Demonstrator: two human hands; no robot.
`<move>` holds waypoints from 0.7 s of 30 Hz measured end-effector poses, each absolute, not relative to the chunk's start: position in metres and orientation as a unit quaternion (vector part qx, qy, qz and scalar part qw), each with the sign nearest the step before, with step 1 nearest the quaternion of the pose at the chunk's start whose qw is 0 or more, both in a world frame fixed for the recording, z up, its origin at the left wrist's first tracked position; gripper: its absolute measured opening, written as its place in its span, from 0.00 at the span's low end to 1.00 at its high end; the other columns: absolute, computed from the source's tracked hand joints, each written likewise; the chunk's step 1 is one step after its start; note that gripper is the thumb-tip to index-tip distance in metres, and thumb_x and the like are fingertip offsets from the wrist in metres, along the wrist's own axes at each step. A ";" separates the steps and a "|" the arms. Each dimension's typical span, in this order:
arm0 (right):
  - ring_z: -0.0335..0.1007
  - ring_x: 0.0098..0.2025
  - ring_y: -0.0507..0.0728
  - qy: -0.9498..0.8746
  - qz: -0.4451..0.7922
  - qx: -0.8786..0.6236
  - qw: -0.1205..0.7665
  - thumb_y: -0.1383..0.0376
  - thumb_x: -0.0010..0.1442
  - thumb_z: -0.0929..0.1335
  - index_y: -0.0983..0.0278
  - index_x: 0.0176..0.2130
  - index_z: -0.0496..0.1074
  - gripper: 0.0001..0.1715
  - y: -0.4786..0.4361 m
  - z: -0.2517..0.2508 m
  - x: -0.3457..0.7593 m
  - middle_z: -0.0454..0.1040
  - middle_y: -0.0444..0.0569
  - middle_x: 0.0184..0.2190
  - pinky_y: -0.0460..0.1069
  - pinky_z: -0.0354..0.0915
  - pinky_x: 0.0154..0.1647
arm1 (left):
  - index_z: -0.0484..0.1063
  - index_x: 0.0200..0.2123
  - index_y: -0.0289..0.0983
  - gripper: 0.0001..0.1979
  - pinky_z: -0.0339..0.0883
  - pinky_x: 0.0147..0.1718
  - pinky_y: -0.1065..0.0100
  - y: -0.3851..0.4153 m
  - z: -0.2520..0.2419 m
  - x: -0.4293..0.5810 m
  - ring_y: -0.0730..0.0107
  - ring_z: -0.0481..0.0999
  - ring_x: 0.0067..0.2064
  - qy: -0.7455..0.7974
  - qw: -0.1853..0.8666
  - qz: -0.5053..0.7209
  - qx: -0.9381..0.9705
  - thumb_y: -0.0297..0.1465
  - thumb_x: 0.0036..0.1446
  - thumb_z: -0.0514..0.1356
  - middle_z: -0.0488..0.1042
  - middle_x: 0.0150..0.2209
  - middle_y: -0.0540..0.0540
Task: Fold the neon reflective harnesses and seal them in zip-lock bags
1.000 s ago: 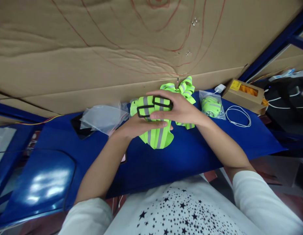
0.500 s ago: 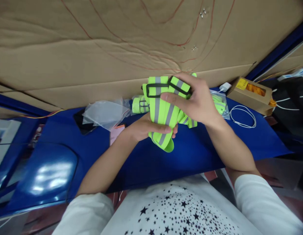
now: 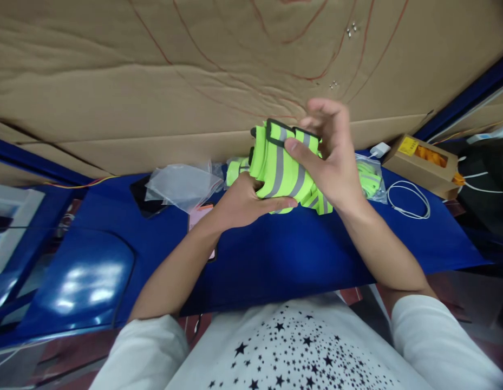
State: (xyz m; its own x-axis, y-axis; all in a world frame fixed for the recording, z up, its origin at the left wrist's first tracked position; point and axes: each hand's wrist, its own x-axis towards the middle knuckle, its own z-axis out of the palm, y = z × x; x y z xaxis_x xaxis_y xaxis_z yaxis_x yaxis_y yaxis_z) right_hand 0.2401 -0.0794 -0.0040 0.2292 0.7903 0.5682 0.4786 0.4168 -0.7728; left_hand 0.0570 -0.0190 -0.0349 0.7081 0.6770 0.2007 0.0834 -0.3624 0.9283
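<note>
A folded bundle of neon-yellow straps (image 3: pixel 289 176) with grey reflective stripes and black buckles is held up over the blue table. My left hand (image 3: pixel 245 203) grips its lower left side, thumb across the front and fingers hidden behind. At the upper right, my right hand (image 3: pixel 330 154) has its thumb on the front near a buckle, while its other fingers are raised, slightly blurred and apart. More yellow strap shows below my right hand. Behind the bundle, a yellow striped roll (image 3: pixel 236 170) is partly hidden.
Clear plastic bags (image 3: pixel 184 187) lie over a dark phone (image 3: pixel 143 197) at the left. A pink-screened phone (image 3: pixel 200 214) is partly behind my left wrist. To the right are a bagged yellow strap (image 3: pixel 370 179), a coiled white cable (image 3: pixel 409 200) and a cardboard box (image 3: pixel 424 165). Cardboard stands behind.
The bundle's hanging lower end has been folded up out of sight, making it shorter. My right fingers have lifted off its top and spread; my left hand has shifted slightly up.
</note>
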 end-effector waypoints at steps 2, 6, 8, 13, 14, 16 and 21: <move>0.72 0.58 0.59 -0.658 0.054 -0.511 0.550 0.53 0.68 0.70 0.54 0.50 0.74 0.13 -0.080 -0.002 0.247 0.75 0.49 0.53 0.56 0.70 0.62 | 0.79 0.39 0.36 0.21 0.76 0.34 0.66 -0.018 -0.037 0.059 0.61 0.80 0.36 0.247 0.520 0.285 0.766 0.44 0.48 0.76 0.82 0.36 0.46; 0.72 0.60 0.62 -0.761 0.070 -0.482 0.429 0.47 0.69 0.68 0.58 0.59 0.73 0.27 -0.083 0.001 0.257 0.76 0.54 0.56 0.58 0.68 0.65 | 0.78 0.35 0.35 0.20 0.74 0.33 0.66 -0.013 -0.039 0.059 0.64 0.78 0.34 0.235 0.521 0.283 0.770 0.44 0.48 0.76 0.80 0.33 0.47; 0.67 0.66 0.66 -0.788 0.089 -0.477 0.378 0.41 0.61 0.73 0.61 0.66 0.67 0.44 -0.084 0.000 0.257 0.70 0.56 0.65 0.62 0.63 0.69 | 0.78 0.34 0.36 0.18 0.73 0.32 0.67 -0.010 -0.038 0.056 0.65 0.77 0.32 0.206 0.508 0.278 0.788 0.43 0.50 0.75 0.79 0.31 0.48; 0.73 0.60 0.67 -0.772 0.136 -0.495 0.376 0.41 0.58 0.75 0.63 0.64 0.70 0.46 -0.080 -0.010 0.244 0.76 0.55 0.60 0.62 0.67 0.63 | 0.75 0.28 0.37 0.16 0.70 0.28 0.69 -0.003 -0.031 0.045 0.70 0.74 0.28 0.172 0.492 0.273 0.808 0.41 0.52 0.74 0.76 0.26 0.51; 0.74 0.58 0.66 -0.766 0.139 -0.493 0.389 0.43 0.59 0.75 0.64 0.63 0.71 0.43 -0.079 -0.011 0.242 0.78 0.55 0.58 0.60 0.69 0.61 | 0.75 0.28 0.37 0.16 0.70 0.28 0.69 -0.003 -0.029 0.043 0.70 0.74 0.28 0.174 0.492 0.276 0.807 0.41 0.53 0.74 0.76 0.26 0.51; 0.75 0.57 0.65 -0.755 0.128 -0.492 0.415 0.45 0.61 0.74 0.64 0.61 0.73 0.38 -0.077 -0.012 0.238 0.79 0.54 0.57 0.59 0.69 0.61 | 0.77 0.32 0.37 0.14 0.72 0.31 0.69 -0.001 -0.025 0.039 0.69 0.77 0.30 0.165 0.512 0.264 0.801 0.40 0.55 0.73 0.78 0.28 0.51; 0.75 0.59 0.65 -0.746 0.077 -0.501 0.431 0.47 0.63 0.73 0.60 0.60 0.74 0.32 -0.079 -0.009 0.236 0.79 0.52 0.57 0.61 0.69 0.63 | 0.80 0.44 0.37 0.18 0.80 0.38 0.62 0.004 -0.021 0.034 0.59 0.84 0.39 0.127 0.621 0.162 0.756 0.43 0.56 0.73 0.84 0.40 0.44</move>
State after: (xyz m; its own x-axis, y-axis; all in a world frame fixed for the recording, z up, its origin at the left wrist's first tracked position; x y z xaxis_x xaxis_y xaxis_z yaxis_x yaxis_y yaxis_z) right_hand 0.2364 -0.0794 -0.0085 -0.1258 0.8148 0.5659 0.6820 0.4853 -0.5471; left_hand 0.0343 0.0043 -0.0208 0.9151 0.3937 0.0875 -0.0092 -0.1964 0.9805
